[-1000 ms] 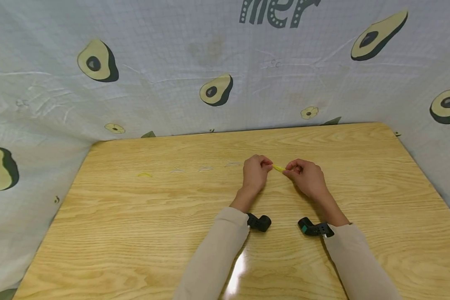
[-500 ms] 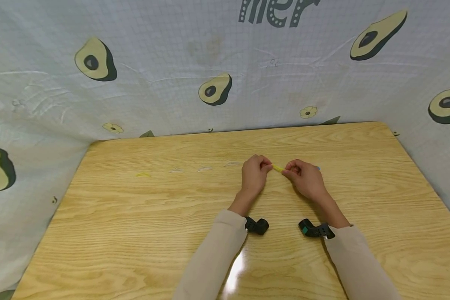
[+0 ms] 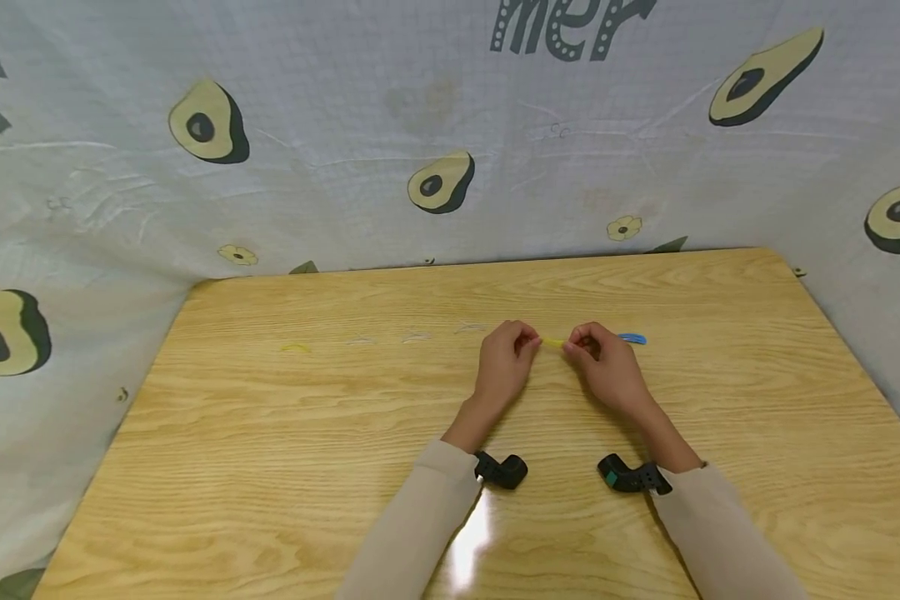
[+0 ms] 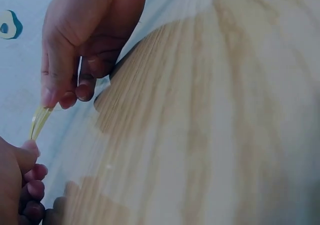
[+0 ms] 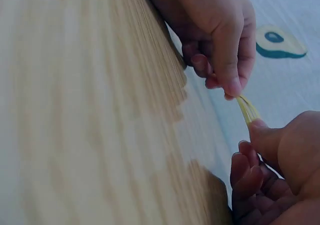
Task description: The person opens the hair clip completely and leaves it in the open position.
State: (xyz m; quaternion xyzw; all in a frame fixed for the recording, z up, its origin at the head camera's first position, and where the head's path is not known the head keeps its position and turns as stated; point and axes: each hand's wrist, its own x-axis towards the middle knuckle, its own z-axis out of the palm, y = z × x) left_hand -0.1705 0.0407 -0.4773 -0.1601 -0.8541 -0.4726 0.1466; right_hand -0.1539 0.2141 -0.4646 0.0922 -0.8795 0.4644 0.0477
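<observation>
Yellow band pinched between left hand and right hand, ends hidden

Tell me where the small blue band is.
In the head view, the small blue band lies on the wooden table, just right of the right hand.

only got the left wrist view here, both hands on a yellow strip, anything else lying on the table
Observer: Yes, in the head view a blue band lies on the table just beyond the right hand.
Operator: anything on the other side
Observer: A small yellow band lies far out past the left hand.
Operator: and between them
Observer: Three pale bands lie in a row, between that one and the yellow strip.
</observation>
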